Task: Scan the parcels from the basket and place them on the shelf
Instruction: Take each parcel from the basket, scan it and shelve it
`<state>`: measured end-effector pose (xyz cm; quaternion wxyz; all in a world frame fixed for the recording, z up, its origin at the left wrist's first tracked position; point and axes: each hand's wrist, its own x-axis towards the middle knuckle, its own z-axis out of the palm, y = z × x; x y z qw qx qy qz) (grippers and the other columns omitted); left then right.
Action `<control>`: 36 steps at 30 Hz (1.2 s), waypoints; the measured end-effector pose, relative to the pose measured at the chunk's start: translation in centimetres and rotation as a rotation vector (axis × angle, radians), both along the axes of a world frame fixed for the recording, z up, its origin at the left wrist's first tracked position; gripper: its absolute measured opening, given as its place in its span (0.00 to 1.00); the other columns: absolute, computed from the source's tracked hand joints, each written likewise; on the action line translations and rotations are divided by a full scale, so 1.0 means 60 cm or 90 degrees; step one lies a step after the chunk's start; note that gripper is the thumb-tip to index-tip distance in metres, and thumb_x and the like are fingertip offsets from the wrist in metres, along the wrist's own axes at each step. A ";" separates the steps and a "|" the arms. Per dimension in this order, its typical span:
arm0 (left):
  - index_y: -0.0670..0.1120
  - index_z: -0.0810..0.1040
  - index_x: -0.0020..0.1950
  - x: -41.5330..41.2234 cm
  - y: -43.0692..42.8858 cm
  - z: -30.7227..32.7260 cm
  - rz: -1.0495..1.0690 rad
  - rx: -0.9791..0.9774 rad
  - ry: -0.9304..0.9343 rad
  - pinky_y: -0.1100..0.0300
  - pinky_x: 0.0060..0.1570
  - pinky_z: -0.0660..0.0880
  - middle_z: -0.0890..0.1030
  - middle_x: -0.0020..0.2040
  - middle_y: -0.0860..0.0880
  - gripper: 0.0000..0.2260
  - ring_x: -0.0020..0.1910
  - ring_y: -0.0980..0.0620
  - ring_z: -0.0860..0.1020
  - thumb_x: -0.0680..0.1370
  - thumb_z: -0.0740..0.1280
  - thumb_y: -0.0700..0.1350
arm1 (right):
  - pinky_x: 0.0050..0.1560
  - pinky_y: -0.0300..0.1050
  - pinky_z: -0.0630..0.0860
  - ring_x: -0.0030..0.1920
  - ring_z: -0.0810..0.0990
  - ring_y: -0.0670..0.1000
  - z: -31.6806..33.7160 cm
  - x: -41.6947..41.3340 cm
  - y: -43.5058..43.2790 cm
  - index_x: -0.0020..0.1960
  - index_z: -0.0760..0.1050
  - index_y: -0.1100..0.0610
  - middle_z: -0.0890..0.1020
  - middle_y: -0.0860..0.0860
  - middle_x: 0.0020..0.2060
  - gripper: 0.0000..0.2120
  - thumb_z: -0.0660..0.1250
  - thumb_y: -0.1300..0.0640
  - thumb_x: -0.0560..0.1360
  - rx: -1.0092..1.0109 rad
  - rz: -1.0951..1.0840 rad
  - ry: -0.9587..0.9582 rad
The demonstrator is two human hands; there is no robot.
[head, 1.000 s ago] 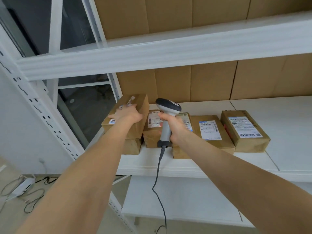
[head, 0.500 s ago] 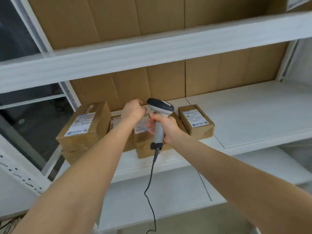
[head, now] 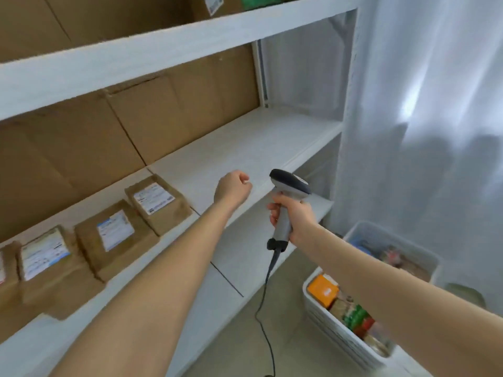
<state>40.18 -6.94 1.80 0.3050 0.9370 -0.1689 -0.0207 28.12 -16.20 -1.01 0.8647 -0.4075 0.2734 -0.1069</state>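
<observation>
Now, left hand (head: pixel 232 187) outstretched above white metal shelf (head: pixel 258 142), grip curled on nothing, right hand (head: pixel 296 217) upright – grip wrapped round grey corded barcode scanner (head: pixel 284 210) – brown white-labelled paper parcels (head: pixel 117 235) flat in a row.

Right hand (head: pixel 296 220) grips a corded barcode scanner (head: pixel 289 183) by its handle. Left hand (head: pixel 232 187), fingers curled and empty, hangs over the white shelf (head: pixel 245 148), right of a row of labelled brown parcels (head: pixel 158 205). White basket (head: pixel 334 338) of goods at lower right.
</observation>
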 end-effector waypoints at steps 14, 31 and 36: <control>0.44 0.75 0.64 -0.192 -0.457 -0.193 -0.201 0.099 0.189 0.57 0.57 0.71 0.77 0.62 0.45 0.14 0.60 0.46 0.75 0.78 0.64 0.43 | 0.33 0.44 0.74 0.27 0.75 0.49 -0.138 -0.217 -0.433 0.47 0.74 0.61 0.79 0.56 0.32 0.02 0.67 0.65 0.76 0.032 -0.190 0.102; 0.45 0.68 0.70 -0.128 -0.478 -0.507 -0.122 0.213 0.322 0.59 0.51 0.72 0.73 0.66 0.46 0.24 0.61 0.48 0.75 0.76 0.69 0.45 | 0.38 0.42 0.76 0.31 0.77 0.48 -0.455 -0.136 -0.515 0.51 0.76 0.62 0.80 0.55 0.36 0.05 0.68 0.62 0.76 0.094 -0.151 0.194; 0.43 0.66 0.71 -0.103 -0.460 -0.684 -0.068 0.261 0.342 0.59 0.51 0.70 0.72 0.67 0.44 0.25 0.64 0.47 0.73 0.76 0.68 0.46 | 0.32 0.42 0.76 0.31 0.76 0.49 -0.641 -0.090 -0.504 0.48 0.75 0.63 0.79 0.57 0.36 0.04 0.69 0.64 0.75 0.144 -0.141 0.246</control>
